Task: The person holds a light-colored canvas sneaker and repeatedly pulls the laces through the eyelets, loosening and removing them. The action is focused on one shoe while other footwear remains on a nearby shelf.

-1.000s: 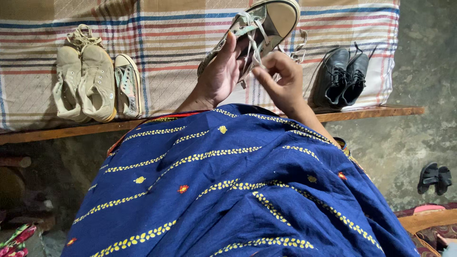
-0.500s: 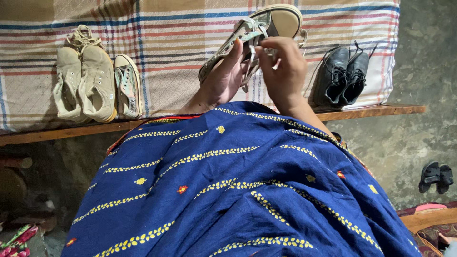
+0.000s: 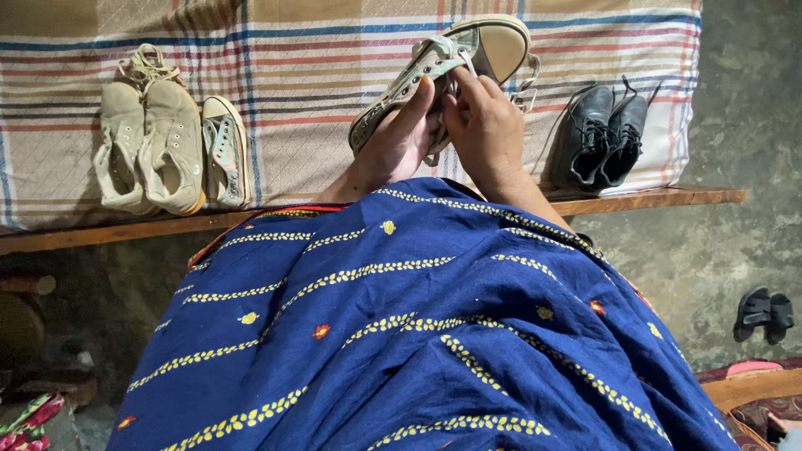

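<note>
A worn pale green canvas sneaker with white laces is held up over the striped bed cover, its tan sole tip pointing away. My left hand cups the sneaker from below along its side. My right hand rests on the shoe's lace area, fingers pinched on the white laces. My blue cloth with yellow dotted stripes covers my lap and hides both forearms.
On the striped bed cover lie two beige sneakers and a matching pale green sneaker at left, and a pair of black lace-up shoes at right. Black sandals sit on the concrete floor at right.
My right hand has moved from below the shoe up onto its lace area and closed in on the laces. The sneaker has tilted and dropped slightly.
</note>
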